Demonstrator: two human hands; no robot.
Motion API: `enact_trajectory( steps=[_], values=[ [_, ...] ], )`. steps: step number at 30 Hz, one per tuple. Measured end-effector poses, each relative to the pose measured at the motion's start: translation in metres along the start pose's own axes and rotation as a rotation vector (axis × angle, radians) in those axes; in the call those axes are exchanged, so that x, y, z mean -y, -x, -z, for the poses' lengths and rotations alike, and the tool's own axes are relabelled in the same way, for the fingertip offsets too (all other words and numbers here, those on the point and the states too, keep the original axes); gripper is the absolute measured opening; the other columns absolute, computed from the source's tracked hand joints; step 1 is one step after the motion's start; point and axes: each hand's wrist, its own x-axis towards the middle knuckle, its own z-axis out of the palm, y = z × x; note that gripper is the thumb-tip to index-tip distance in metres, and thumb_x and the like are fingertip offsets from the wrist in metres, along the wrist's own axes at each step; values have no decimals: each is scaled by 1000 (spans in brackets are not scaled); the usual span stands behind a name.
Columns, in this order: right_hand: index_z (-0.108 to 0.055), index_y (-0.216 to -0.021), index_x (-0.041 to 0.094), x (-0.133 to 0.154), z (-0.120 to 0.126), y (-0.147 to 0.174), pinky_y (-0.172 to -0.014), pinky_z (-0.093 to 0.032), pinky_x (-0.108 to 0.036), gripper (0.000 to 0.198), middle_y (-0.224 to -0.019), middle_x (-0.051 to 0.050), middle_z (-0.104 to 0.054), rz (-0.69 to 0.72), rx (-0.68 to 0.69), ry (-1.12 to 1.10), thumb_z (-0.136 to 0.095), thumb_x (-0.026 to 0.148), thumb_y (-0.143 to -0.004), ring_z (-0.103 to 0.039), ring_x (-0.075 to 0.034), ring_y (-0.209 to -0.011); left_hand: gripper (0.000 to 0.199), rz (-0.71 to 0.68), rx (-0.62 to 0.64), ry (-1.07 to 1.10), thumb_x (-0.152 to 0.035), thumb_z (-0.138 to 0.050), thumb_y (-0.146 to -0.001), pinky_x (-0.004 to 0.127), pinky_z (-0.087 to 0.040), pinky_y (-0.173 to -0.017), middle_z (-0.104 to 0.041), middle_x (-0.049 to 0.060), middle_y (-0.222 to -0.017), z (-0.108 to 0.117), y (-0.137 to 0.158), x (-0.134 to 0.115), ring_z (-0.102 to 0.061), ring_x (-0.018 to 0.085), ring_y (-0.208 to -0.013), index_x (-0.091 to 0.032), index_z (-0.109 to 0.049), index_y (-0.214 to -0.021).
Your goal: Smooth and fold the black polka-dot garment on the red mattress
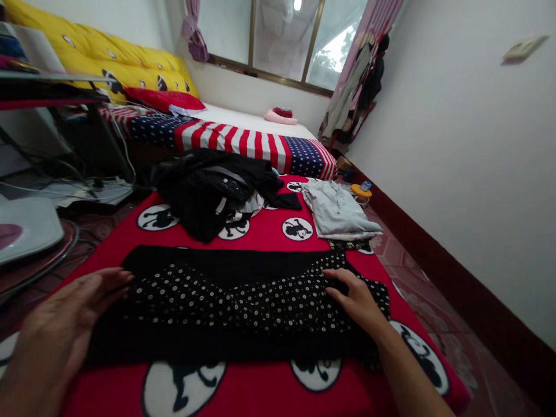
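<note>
Now my left hand (61, 324) lies flat and open, fingers spread, at the left edge of the black polka-dot garment (234, 301), gripping nothing. That soft, dotted cloth stretches as a wide band across the red printed blanket (269, 231). My right hand (354, 298) presses palm-down, fingers extended, on its right end. Beyond sit crumpled black clothes (212, 191) and a folded grey shirt (336, 211).

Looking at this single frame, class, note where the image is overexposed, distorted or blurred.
Head view: the window is blown out to white glare; wide-angle distortion bows the right wall and stretches the frame edges; the left hand near the corner looks enlarged and slightly soft, while the right hand on the dotted black garment is sharp.
</note>
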Motion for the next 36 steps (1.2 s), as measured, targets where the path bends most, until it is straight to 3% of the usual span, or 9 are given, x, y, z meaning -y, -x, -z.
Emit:
enact_trajectory(
  steps=[2, 5, 8, 12, 16, 19, 26, 31, 36],
  values=[
    [-68, -96, 22, -1, 1, -2, -93, -46, -41, 20, -100, -6, -68, 12, 11, 11, -62, 28, -78, -61, -24, -100, 41, 186, -134, 97, -46, -34, -95, 39, -58, -75, -71, -1, -69, 9, -13, -26, -71, 24, -82, -26, -59, -69],
    [-66, -87, 22, 0, 1, -1, -91, -47, -40, 13, -95, -5, -68, 21, -13, 10, -61, 28, -77, -62, -24, -96, 46, 202, 58, 21, -52, -40, -92, 31, -55, -64, -61, -3, -51, 11, -25, -57, -66, 18, -61, -23, -55, -60],
    [-65, -91, 22, 1, 0, 0, -92, -47, -38, 17, -98, -5, -68, 5, 0, -11, -59, 29, -77, -62, -23, -97, 36, -15, 159, -143, -53, -56, -86, 35, -53, -86, -73, 1, -97, -4, -29, -73, -68, 23, -93, -24, -64, -106],
    [-66, -94, 22, -2, -4, 2, -93, -47, -39, 21, -99, -5, -70, -43, 10, -30, -58, 31, -77, -63, -24, -99, 62, -370, 452, -259, -37, -65, -83, 61, -19, -114, -54, 5, -141, -33, -28, -80, -44, 29, -133, -33, -42, -140],
    [-67, -94, 22, -7, -6, 3, -94, -47, -40, 24, -100, -5, -71, -56, -7, -37, -58, 36, -77, -64, -24, -99, 38, -484, 584, -244, -29, -63, -85, 59, -12, -116, -68, 3, -112, -40, -19, -85, -58, 22, -113, -30, -58, -123],
    [-67, -94, 23, -10, -7, 5, -93, -48, -39, 24, -100, -5, -71, -52, -8, -32, -58, 38, -77, -64, -24, -98, 17, -509, 637, -246, -39, -57, -89, 48, -29, -109, -67, 0, -85, -30, -7, -93, -62, 18, -89, -25, -68, -91],
    [-67, -92, 23, -11, -8, 4, -90, -50, -39, 22, -96, -4, -71, -27, -13, -23, -58, 37, -77, -65, -25, -95, 39, -118, 737, -647, -41, -40, -95, 33, -44, -61, -68, 4, -67, -10, 15, -88, -66, 24, -65, -21, -65, -74],
    [-66, -99, 23, -13, -9, 6, -94, -48, -39, 24, -102, -5, -70, 14, -17, -45, -56, 32, -79, -64, -24, -100, 39, 108, 466, -618, -40, -60, -82, 33, -50, -67, -65, 4, -112, -6, 20, -66, -68, 25, -89, -27, -57, -119],
    [-66, -100, 23, -16, -9, 6, -97, -47, -41, 25, -105, -6, -68, 45, -35, -42, -56, 26, -77, -63, -24, -103, 19, 16, 433, -480, -38, -72, -68, 35, -51, -79, -64, 3, -101, -6, 21, -51, -61, 26, -97, -25, -64, -79]
  ],
)
